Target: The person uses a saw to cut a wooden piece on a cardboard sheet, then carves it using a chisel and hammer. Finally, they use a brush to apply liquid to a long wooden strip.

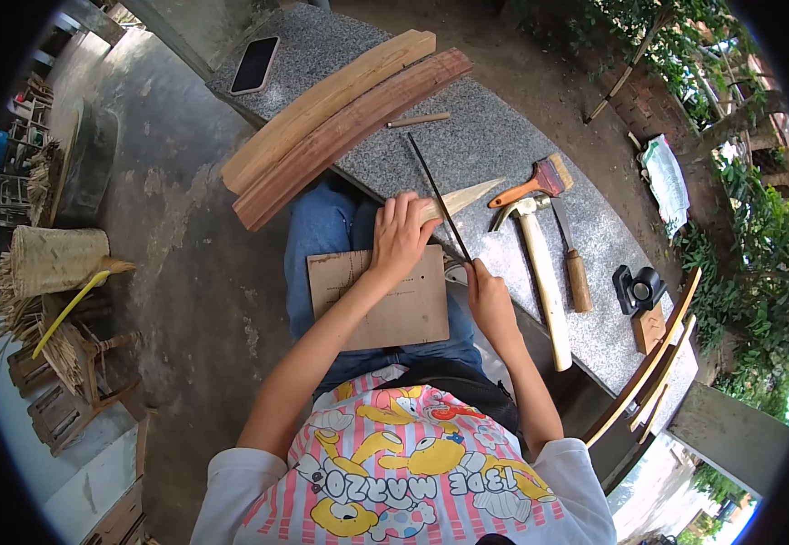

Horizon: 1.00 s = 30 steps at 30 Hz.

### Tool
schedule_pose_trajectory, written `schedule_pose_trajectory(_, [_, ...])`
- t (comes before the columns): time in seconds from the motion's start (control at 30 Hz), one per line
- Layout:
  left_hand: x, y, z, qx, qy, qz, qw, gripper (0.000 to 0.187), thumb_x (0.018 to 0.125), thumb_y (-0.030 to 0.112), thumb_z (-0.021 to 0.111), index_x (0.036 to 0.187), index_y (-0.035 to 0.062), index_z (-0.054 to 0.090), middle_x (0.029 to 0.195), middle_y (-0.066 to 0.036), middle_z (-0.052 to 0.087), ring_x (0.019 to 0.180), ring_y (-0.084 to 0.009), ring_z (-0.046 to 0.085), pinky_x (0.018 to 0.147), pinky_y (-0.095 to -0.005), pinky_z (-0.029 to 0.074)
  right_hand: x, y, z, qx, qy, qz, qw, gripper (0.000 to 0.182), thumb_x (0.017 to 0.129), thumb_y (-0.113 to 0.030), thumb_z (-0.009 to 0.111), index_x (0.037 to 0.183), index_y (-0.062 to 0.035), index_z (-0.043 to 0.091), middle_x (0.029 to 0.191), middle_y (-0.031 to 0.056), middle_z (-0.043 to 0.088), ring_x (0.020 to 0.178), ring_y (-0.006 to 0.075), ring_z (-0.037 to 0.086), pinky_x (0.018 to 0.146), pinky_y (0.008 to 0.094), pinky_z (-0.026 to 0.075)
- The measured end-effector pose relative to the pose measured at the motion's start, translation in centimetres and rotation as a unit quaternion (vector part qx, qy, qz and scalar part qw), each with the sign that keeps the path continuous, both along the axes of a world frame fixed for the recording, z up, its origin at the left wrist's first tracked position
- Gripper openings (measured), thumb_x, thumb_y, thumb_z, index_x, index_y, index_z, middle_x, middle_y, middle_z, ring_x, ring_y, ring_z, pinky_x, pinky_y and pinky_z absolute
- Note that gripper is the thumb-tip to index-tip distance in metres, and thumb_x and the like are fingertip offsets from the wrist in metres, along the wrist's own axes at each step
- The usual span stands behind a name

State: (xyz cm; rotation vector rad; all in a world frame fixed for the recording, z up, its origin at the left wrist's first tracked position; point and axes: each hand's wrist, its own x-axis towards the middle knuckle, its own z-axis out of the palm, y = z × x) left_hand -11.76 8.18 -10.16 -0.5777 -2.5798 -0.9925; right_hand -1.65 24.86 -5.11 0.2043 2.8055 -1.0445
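My left hand (401, 238) is closed on the thick end of a pale, pointed piece of wood (471, 196), pressing it at the edge of the speckled stone bench (485, 109). In my right hand (491, 304) is the near end of a long, thin, dark file (434, 186). The file lies slantwise across the wood, just right of my left fingers. Under my hands, a brown cardboard sheet (385, 313) rests on my lap. To the right lie a paint brush (535, 181), a claw hammer (545, 282) and a thin-bladed tool with a wooden handle (578, 283).
Two curved boards, one pale (322, 113) and one reddish (349, 136), overhang the bench's left edge near a phone (255, 65). A short wooden stick (419, 119) lies beyond the file. A black device (640, 289), a wooden block (649, 329) and curved strips (644, 372) sit at right.
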Motion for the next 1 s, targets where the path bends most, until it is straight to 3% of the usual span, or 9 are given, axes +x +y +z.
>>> schedule_pose_trajectory(0.17, [-0.3,-0.1,0.2,-0.02,0.005,0.016,1.0,0.036,0.088,0.029,0.067,0.116,0.0072,0.057,0.112,-0.008,0.054,0.1,-0.0272,0.053,0.083,-0.0395,0.042,4.4,0.7,0.7,0.052,-0.028,-0.017,0.998,0.021,0.101,-0.017,0.05,0.095,0.0025,0.055,0.065,0.0311,0.059,0.067,0.0508,0.06,0.058,0.058,0.047])
schedule_pose_trajectory(0.4, [-1.0,-0.4,-0.2,-0.002,0.026,0.044,0.999,0.036,0.089,0.028,0.067,0.117,0.0087,0.057,0.114,-0.008,0.055,0.102,-0.0288,0.053,0.084,-0.0408,0.041,2.3,0.4,-0.1,-0.008,0.011,-0.026,1.0,0.026,0.101,-0.018,0.051,0.095,0.0059,0.058,0.065,0.0336,0.055,0.067,0.0509,0.057,0.055,0.0541,0.043])
schedule_pose_trajectory(0.53, [-0.9,-0.7,0.3,-0.019,0.023,-0.005,1.0,0.037,0.089,0.028,0.067,0.118,0.0084,0.056,0.116,-0.008,0.054,0.102,-0.0286,0.053,0.084,-0.0404,0.041,1.0,0.3,-0.1,-0.001,0.009,-0.005,1.0,0.025,0.101,-0.017,0.051,0.093,0.0054,0.057,0.064,0.0326,0.055,0.065,0.0505,0.057,0.055,0.0548,0.042])
schedule_pose_trajectory(0.8, [-0.4,-0.4,0.4,-0.06,0.036,0.006,0.998,0.034,0.088,0.027,0.068,0.114,0.0085,0.056,0.1,-0.001,0.059,0.093,-0.0212,0.054,0.079,-0.0366,0.04,2.7,-0.5,0.4,0.015,-0.001,-0.013,1.0,0.023,0.101,-0.017,0.049,0.093,0.0049,0.054,0.064,0.0322,0.055,0.065,0.0503,0.056,0.055,0.0557,0.041])
schedule_pose_trajectory(0.87, [-0.4,-0.3,0.4,-0.053,0.036,0.007,0.998,0.034,0.089,0.027,0.067,0.115,0.0086,0.056,0.101,-0.002,0.058,0.094,-0.0217,0.054,0.079,-0.0368,0.04,1.9,-0.7,-0.4,0.024,0.0,-0.001,1.0,0.021,0.101,-0.019,0.048,0.098,0.0019,0.053,0.064,0.0304,0.06,0.064,0.0505,0.06,0.056,0.0578,0.048])
schedule_pose_trajectory(0.93, [-0.5,-0.5,0.6,-0.048,0.035,0.011,0.998,0.033,0.089,0.027,0.067,0.115,0.0086,0.057,0.103,-0.003,0.058,0.094,-0.0222,0.055,0.08,-0.0371,0.04,2.0,-0.9,-0.3,0.025,-0.001,0.001,1.0,0.021,0.101,-0.019,0.048,0.099,0.0015,0.054,0.065,0.0305,0.06,0.065,0.0502,0.061,0.056,0.0575,0.048])
schedule_pose_trajectory(1.0, [-0.5,-0.5,0.6,-0.031,0.04,0.011,0.999,0.032,0.091,0.028,0.064,0.116,0.0091,0.057,0.107,-0.005,0.057,0.094,-0.0233,0.055,0.081,-0.0375,0.04,2.1,-0.9,0.2,0.026,0.006,-0.024,0.999,0.025,0.102,-0.016,0.049,0.092,0.0055,0.052,0.064,0.0321,0.055,0.065,0.0513,0.056,0.056,0.056,0.043])
